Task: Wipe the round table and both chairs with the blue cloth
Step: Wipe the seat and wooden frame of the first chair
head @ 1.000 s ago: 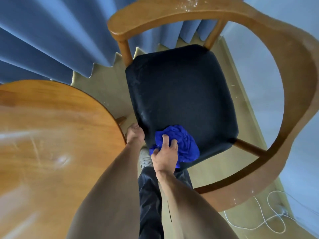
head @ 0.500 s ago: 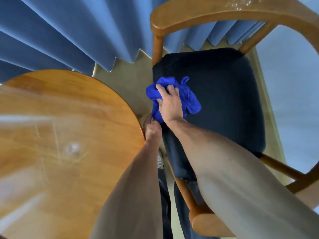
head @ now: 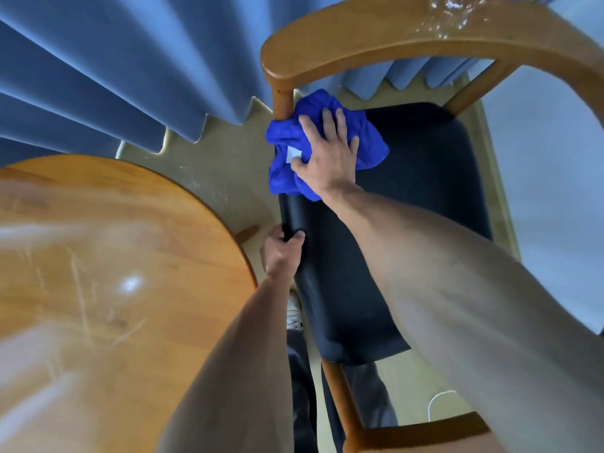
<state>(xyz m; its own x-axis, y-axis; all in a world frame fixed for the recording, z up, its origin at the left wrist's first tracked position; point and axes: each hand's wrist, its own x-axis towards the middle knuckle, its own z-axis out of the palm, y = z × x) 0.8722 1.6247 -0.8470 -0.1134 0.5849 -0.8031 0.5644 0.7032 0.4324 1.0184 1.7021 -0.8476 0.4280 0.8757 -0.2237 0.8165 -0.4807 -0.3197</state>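
A wooden chair [head: 376, 37] with a curved armrest and a black padded seat [head: 418, 191] stands in front of me. My right hand [head: 330, 155] presses the crumpled blue cloth [head: 369, 145] flat onto the seat's far left corner, right beside the chair's upright post [head: 281, 99]. My left hand [head: 282, 250] grips the left edge of the black seat, fingers curled over it. The round wooden table [head: 114, 273] fills the lower left, its rim close to my left hand.
Blue pleated curtains [head: 114, 76] hang behind the table and chair. A pale wall [head: 555, 191] lies to the right. My shoe [head: 294, 312] and dark trouser leg stand between table and chair. A white cable [head: 438, 400] lies on the floor below the seat.
My right hand has slid the blue cloth from the seat's near edge to its far left corner by the post. My left hand has kept hold of the seat's edge.
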